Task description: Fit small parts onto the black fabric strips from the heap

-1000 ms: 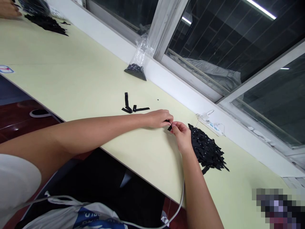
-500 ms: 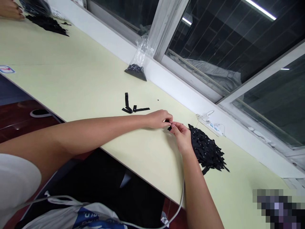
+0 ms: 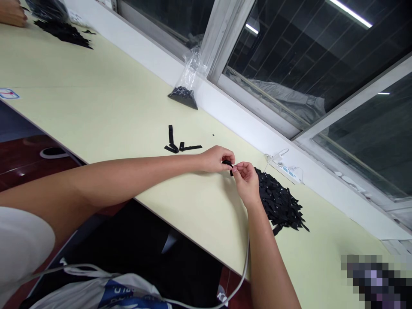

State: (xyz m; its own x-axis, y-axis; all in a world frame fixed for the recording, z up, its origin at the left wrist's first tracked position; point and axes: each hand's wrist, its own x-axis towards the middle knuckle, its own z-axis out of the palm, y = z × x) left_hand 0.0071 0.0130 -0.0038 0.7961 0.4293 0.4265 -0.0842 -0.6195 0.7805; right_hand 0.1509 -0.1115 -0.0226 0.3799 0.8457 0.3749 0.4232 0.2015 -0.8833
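Observation:
A short black fabric strip [image 3: 228, 163] is held between my two hands above the pale table. My left hand [image 3: 216, 159] is closed on it, and the strip looks bent between thumb and fingers. At its right end my right hand [image 3: 247, 182] pinches with thumb and index finger; the fingertips partly hide the strip. Just right of that hand lies a heap of black strips [image 3: 280, 201] with small shiny dots. Beyond my left forearm, a few folded black strips [image 3: 172, 143] rest on the table.
A clear plastic bag [image 3: 186, 90] with black pieces stands by the window ledge. A white power strip [image 3: 286, 169] with cables lies behind the heap. At the far left, another person's hand [image 3: 13, 15] is near more black strips [image 3: 62, 33]. A white cable [image 3: 247, 257] crosses the table's front edge.
The black strip has bent into a more curved shape between my hands. My right fingers have shifted slightly, with the strip's lower end less spread out. The other person's hand has moved a little.

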